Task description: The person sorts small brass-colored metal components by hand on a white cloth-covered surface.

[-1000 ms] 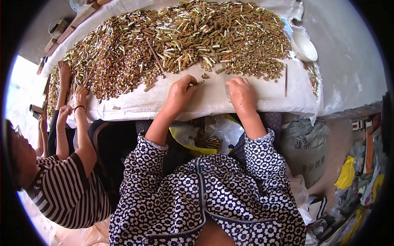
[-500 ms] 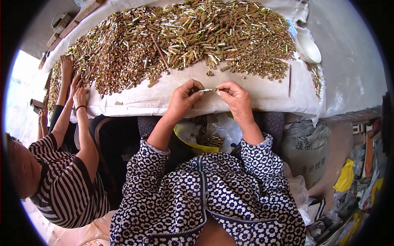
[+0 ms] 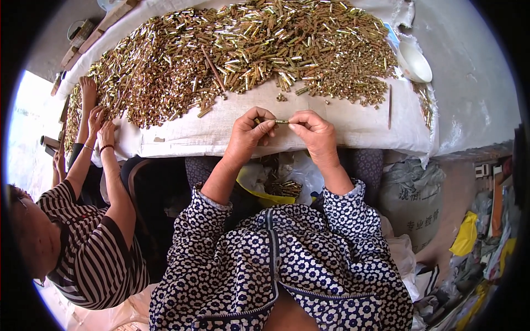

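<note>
Pale cloth [image 3: 187, 138], metal piece [image 3: 281, 122] between fingers [image 3: 304, 117]

The single view is a wide fisheye, worn on the left of the person's head and looking steeply down. The flowered jacket [image 3: 276, 248] lies closest, filling six o'clock. The left hand [image 3: 253, 129] and right hand [image 3: 316, 135] appear a little farther off, just above centre. Beyond them the cloth-covered desk [image 3: 353, 128] spans ten to two o'clock. A co-worker [image 3: 96, 254] shows at eight, a grey sack [image 3: 411, 212] near four, and straight edges bend toward the dark rim.
</note>
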The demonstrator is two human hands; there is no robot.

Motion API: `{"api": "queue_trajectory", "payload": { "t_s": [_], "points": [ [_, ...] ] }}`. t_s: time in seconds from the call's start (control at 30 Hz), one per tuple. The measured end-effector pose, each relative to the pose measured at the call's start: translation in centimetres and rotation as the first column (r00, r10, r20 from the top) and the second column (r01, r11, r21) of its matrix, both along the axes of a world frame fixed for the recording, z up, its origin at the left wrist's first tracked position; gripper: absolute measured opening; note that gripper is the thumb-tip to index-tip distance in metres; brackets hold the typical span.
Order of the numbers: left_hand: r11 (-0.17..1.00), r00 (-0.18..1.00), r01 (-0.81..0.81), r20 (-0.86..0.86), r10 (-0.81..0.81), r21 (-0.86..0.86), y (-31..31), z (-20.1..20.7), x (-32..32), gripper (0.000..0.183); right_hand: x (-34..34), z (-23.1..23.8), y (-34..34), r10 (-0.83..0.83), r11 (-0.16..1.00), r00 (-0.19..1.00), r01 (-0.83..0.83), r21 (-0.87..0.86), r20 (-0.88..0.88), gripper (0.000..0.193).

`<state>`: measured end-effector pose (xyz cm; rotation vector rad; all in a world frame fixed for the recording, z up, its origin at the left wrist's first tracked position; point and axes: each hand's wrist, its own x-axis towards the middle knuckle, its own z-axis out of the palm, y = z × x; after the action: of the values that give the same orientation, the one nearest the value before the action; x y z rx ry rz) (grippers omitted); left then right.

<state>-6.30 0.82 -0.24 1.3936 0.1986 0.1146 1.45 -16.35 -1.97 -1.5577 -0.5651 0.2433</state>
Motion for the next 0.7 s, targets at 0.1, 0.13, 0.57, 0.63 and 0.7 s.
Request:
{"api": "queue_trajectory", "payload": {
  "t_s": [0.1,0.13,0.57,0.63,0.7],
  "points": [
    [1.000,0.999,-0.011,0.038,0.010,0.029,-0.5,-0.1,0.2,0.006,-0.1,0.1,0.1,-0.036,0.999,0.977,0.036,0.003,0.210,0.010],
    [0.997,0.998,-0.027,0.058,0.023,0.076,-0.6,-0.3,0.4,0.006,0.0,0.1,0.1,-0.038,0.999,0.977,0.038,0.003,0.211,0.010],
    [0.367,0.950,-0.112,0.207,-0.232,0.924,-3.9,-0.6,1.9,0.013,3.1,2.1,-2.0,-0.088,0.696,0.811,0.465,-0.547,0.578,0.021],
    [0.441,0.945,-0.131,0.246,-0.215,0.888,-3.4,-1.3,2.0,0.012,4.5,0.9,-2.3,-0.106,0.711,0.768,0.502,-0.492,0.631,0.021],
    [0.729,0.986,-0.089,0.164,-0.033,0.679,-2.7,-1.6,2.0,0.005,5.7,-0.4,-2.6,-0.126,0.724,0.724,0.534,-0.436,0.678,0.021]
  ]
}}
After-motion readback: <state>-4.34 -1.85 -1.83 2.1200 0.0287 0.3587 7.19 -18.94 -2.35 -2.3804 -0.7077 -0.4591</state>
